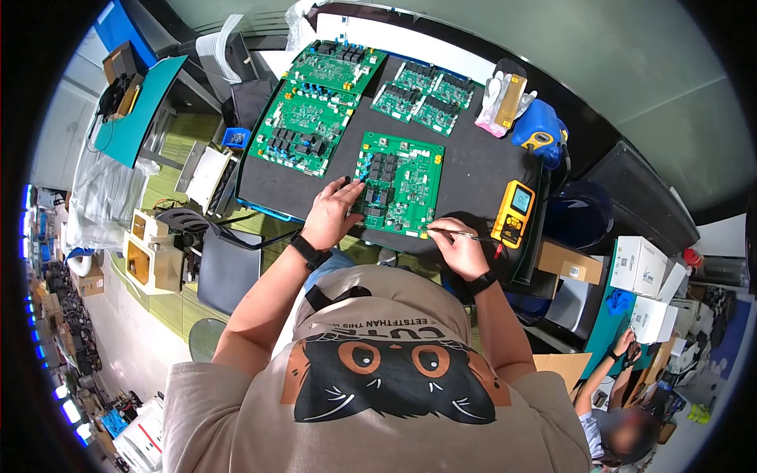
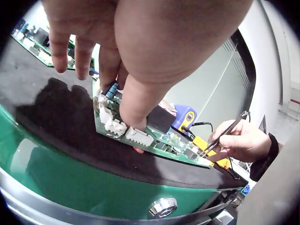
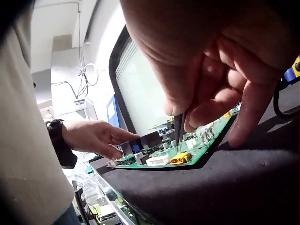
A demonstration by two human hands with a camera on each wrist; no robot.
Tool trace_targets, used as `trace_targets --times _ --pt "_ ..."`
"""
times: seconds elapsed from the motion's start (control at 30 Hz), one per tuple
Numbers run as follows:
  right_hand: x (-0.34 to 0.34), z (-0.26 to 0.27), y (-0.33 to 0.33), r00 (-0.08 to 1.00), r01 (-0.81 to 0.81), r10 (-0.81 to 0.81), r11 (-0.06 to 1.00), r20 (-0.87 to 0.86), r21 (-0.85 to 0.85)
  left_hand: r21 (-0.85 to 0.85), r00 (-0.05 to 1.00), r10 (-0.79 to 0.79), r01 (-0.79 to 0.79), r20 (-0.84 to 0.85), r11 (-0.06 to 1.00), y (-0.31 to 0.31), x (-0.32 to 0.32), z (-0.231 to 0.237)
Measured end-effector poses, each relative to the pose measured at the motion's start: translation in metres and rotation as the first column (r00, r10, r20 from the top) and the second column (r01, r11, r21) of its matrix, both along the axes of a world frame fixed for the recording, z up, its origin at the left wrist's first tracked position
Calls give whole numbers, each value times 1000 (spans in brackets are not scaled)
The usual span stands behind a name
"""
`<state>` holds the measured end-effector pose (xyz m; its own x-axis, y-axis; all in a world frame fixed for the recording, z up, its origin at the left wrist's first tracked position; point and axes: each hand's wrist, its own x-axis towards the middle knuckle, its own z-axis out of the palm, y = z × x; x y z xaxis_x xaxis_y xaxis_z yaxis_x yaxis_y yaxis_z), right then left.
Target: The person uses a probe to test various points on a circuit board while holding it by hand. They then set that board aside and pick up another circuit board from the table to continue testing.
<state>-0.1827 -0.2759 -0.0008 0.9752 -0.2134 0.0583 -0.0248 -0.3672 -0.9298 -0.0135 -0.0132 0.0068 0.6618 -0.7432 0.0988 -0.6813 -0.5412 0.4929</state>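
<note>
Right hand (image 1: 462, 252): one tweezers (image 3: 178, 127). Left hand (image 1: 330, 214) touching one board (image 1: 404, 189). One multimeter (image 1: 513, 214).

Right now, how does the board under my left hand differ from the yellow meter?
The board is green and larger; the meter, yellow and smaller. Your left hand touches the board, not the meter. The board's components are exposed; the meter is cased, with a screen. Both lie on the dark tabletop.

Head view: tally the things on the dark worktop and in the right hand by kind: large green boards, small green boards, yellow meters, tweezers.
Large green boards: 3
Small green boards: 4
Yellow meter: 1
Tweezers: 1
Total: 9
</note>
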Motion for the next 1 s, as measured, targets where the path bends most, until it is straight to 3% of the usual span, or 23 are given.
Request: trace_targets --times 0.37,1.0 --pt "8 14 4 998 -57 58 970 1 -235 20 1000 -4 4 0 1000 0 0 0" --pt "13 17 7 996 -53 74 920 39 -389 4 1000 8 -8 11 1000 -1 -3 4"
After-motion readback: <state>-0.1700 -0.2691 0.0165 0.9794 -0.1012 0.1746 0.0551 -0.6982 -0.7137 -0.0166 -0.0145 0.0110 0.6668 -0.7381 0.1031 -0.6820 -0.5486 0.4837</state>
